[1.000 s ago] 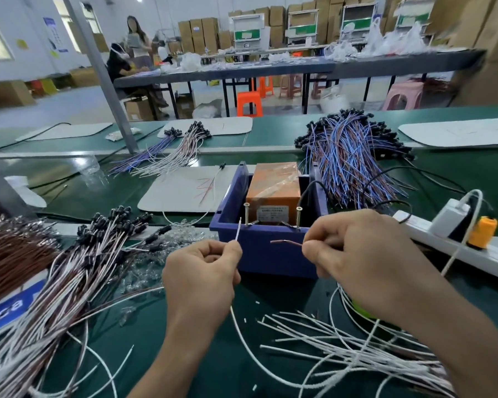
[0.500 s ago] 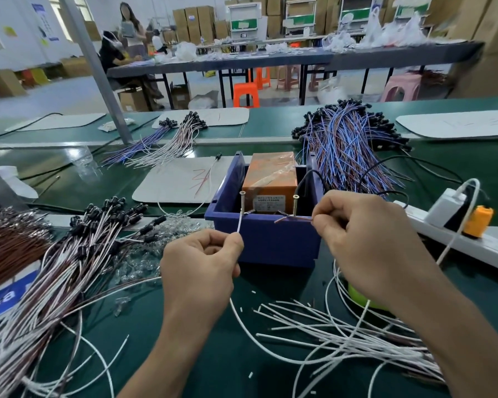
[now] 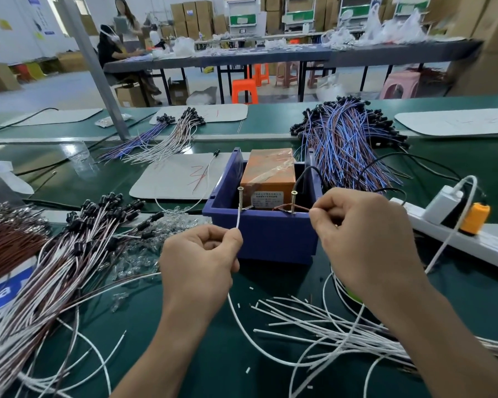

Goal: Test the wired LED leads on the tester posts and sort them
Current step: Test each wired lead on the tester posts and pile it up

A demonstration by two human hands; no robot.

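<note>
1. Two heaps of wire flank the work. At the far left of the green surface (image 3: 219, 374) lies a thick pile of brown-and-white leads (image 3: 55, 262) with black caps.
2. Next comes the left hand (image 3: 197, 265), its thumb and forefinger pinched on a white wire (image 3: 238, 224). The wire's tip rises to the left post (image 3: 240, 198) and appears to touch it low on the shank.
3. Between the hands stands the blue bin (image 3: 270, 239), which holds the orange tester (image 3: 268, 173) (wrapped in clear tape). Both posts are upright screws at the bin's front rim.
4. At the right post (image 3: 293, 201), a brown wire (image 3: 301, 208) lies across the base and seems to be in contact with it.
5. The right hand (image 3: 365, 237) has its fingers curled and pinches that brown wire just beside the bin's right corner.
6. The step in hand looks like the test itself, with one end on each post. The lead's LED cannot be made out, so pass or fail is unreadable.
7. The next move calls for steady contact on both posts and a look for the light. After that, the lead needs lifting clear and carrying to its proper pile.
8. Loose white wires (image 3: 314, 326) sprawl under the right wrist and could snag — the lead should come up first, then go sideways.
</note>
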